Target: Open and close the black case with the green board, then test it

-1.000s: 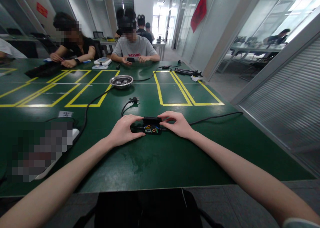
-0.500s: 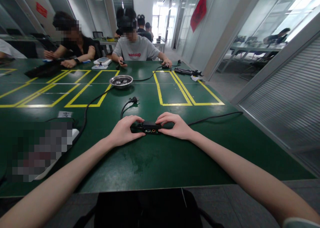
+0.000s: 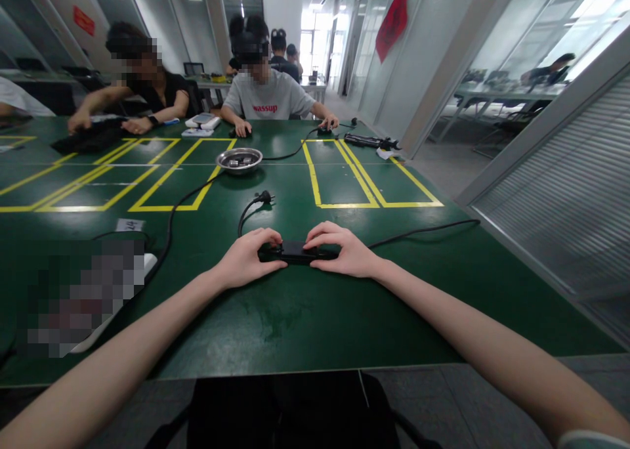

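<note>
A black power adapter (image 3: 295, 253) lies on the green table in front of me, its casing looking closed from this side. My left hand (image 3: 242, 257) pinches its left end between thumb and fingers. At the right end, my right hand (image 3: 348, 249) grips the casing, with the fingertips on top and the thumb at the near edge. A black cord with a plug (image 3: 266, 197) curves out beyond my left hand. Another thin black cable (image 3: 428, 230) runs off to the right from behind my right hand. The adapter's ends are partly hidden by my fingers.
A metal bowl (image 3: 239, 162) with small metal parts stands farther back. Yellow tape (image 3: 344, 206) outlines boxes on the table (image 3: 305, 331). A blurred-out item (image 3: 88, 298) lies at left, beside a black cable (image 3: 170, 232). Two co-workers sit across, near a black tripod-like object (image 3: 369, 141).
The adapter's upper casing has come down over the circuit parts that showed before. My right fingertips have shifted slightly left over the top. Across the table, co-workers' hands have moved.
</note>
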`<action>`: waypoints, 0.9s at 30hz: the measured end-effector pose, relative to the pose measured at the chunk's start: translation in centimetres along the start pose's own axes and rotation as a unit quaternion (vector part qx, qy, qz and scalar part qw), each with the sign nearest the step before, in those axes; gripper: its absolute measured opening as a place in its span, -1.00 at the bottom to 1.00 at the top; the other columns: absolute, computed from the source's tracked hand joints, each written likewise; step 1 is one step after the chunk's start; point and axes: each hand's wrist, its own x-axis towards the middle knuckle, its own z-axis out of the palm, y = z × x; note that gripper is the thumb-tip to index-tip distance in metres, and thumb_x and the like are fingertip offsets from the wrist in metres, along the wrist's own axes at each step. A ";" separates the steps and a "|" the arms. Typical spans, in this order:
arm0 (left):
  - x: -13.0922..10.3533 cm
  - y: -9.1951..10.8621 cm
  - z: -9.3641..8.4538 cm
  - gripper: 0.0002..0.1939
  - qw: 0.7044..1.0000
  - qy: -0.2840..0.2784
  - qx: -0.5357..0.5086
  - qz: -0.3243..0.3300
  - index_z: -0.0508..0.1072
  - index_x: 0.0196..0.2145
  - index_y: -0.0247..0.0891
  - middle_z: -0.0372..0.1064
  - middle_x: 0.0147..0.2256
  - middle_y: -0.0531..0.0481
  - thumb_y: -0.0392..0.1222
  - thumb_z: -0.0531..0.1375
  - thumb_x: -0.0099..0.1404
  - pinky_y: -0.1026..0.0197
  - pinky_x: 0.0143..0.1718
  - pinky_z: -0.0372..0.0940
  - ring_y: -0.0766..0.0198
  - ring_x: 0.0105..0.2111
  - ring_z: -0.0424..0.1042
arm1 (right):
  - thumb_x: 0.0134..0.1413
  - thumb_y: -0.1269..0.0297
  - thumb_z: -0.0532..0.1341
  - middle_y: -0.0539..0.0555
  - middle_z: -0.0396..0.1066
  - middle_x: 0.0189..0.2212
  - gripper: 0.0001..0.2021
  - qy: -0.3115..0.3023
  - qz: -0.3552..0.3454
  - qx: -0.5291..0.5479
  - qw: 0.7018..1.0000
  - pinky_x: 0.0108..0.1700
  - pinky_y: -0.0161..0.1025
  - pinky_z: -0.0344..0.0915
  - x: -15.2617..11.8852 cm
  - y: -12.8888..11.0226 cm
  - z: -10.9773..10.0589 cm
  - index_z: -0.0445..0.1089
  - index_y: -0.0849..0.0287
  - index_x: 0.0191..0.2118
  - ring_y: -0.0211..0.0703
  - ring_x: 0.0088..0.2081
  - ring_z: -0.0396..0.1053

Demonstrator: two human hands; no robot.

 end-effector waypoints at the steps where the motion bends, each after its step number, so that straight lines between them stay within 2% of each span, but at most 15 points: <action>1: 0.0 0.0 0.0 -0.64 1.000 0.000 0.002 0.000 0.45 -0.11 -0.19 0.51 -0.18 -0.03 -0.09 0.41 0.19 0.06 -0.12 0.46 0.12 -0.18 0.55 | 0.09 0.34 0.41 0.13 0.50 -0.09 -0.75 -0.002 0.000 -0.001 1.000 0.06 0.07 0.41 0.0 0.0 0.0 0.57 0.06 -0.08 0.00 -0.06 0.46; 5: 0.0 -0.1 0.1 -0.62 1.000 0.000 -0.003 0.003 0.46 -0.05 -0.21 0.50 -0.15 -0.06 -0.09 0.40 0.21 0.07 -0.10 0.45 0.14 -0.18 0.54 | 0.08 0.35 0.42 0.14 0.49 -0.07 -0.73 -0.009 -0.014 -0.011 1.000 0.08 0.06 0.40 0.0 0.1 0.0 0.57 0.08 -0.06 0.01 -0.03 0.44; 10: 0.0 -0.1 0.1 -0.53 0.999 -0.007 0.013 0.042 0.47 0.16 -0.20 0.54 -0.14 -0.11 -0.08 0.33 0.33 0.03 -0.07 0.43 0.11 -0.16 0.51 | 0.07 0.37 0.43 0.18 0.47 -0.05 -0.67 -0.014 -0.034 -0.027 0.999 0.07 0.04 0.40 0.1 0.1 0.1 0.53 0.15 -0.01 0.01 -0.02 0.43; 14: 0.0 0.0 0.0 -0.59 0.997 -0.011 0.018 0.073 0.52 0.15 -0.19 0.58 -0.10 -0.13 -0.06 0.27 0.40 0.00 -0.03 0.41 0.08 -0.10 0.49 | 0.08 0.36 0.41 0.17 0.49 -0.06 -0.68 -0.011 -0.035 -0.046 0.998 0.03 0.03 0.41 0.1 0.3 0.2 0.53 0.12 -0.01 0.01 -0.04 0.43; 27: 0.1 0.2 -0.1 -0.61 0.998 -0.004 0.011 0.063 0.56 0.13 -0.13 0.61 -0.13 -0.11 -0.02 0.25 0.41 0.00 -0.04 0.42 0.08 -0.14 0.50 | 0.10 0.38 0.34 0.15 0.52 -0.12 -0.67 0.009 -0.081 -0.101 0.992 -0.09 -0.03 0.44 0.2 0.1 0.5 0.53 0.10 0.01 -0.02 -0.16 0.43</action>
